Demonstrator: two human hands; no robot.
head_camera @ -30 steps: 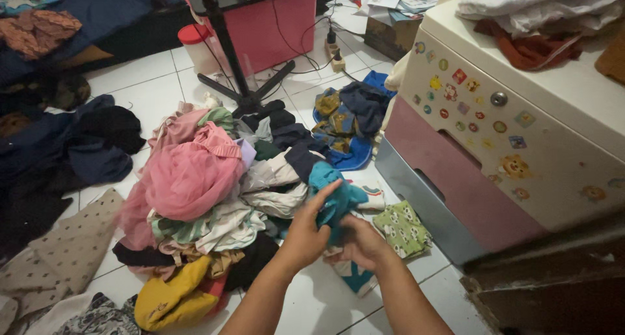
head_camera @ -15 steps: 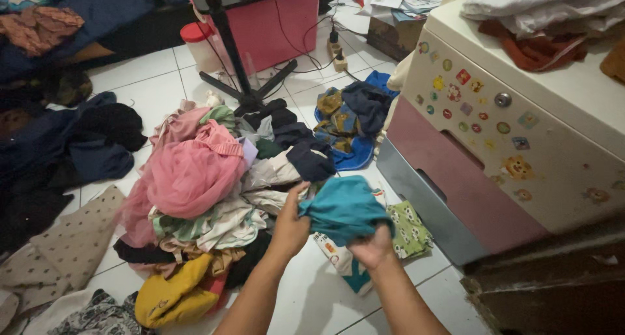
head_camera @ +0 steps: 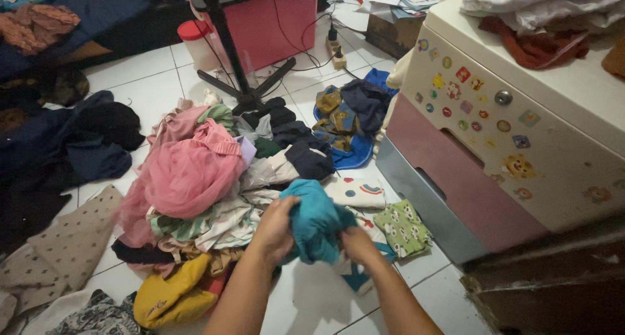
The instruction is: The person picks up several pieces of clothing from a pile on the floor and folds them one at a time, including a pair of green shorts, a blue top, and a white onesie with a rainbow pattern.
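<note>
Both my hands grip a teal garment (head_camera: pixel 317 219) bunched up just above the floor in front of me. My left hand (head_camera: pixel 276 230) clutches its left side and my right hand (head_camera: pixel 356 243) holds the right side lower down. Directly to the left lies a big pile of mixed clothes (head_camera: pixel 215 198), topped by a pink garment (head_camera: pixel 189 172). A green patterned cloth (head_camera: pixel 403 227) and a white cloth with coloured shapes (head_camera: pixel 358 193) lie flat on the tiles beside my right hand.
A plastic drawer cabinet (head_camera: pixel 495 146) with stickers stands at right, with folded laundry on top. A black stand base (head_camera: pixel 244 91), a red-lidded jar (head_camera: pixel 195 45), a power strip with cables (head_camera: pixel 335 52) and a pink cabinet (head_camera: pixel 273 16) sit farther back. Dark clothes (head_camera: pixel 71 153) cover the left floor.
The teal garment was spread wider between my hands half a second ago; now it is bunched tighter, with my hands closer together and slightly lower.
</note>
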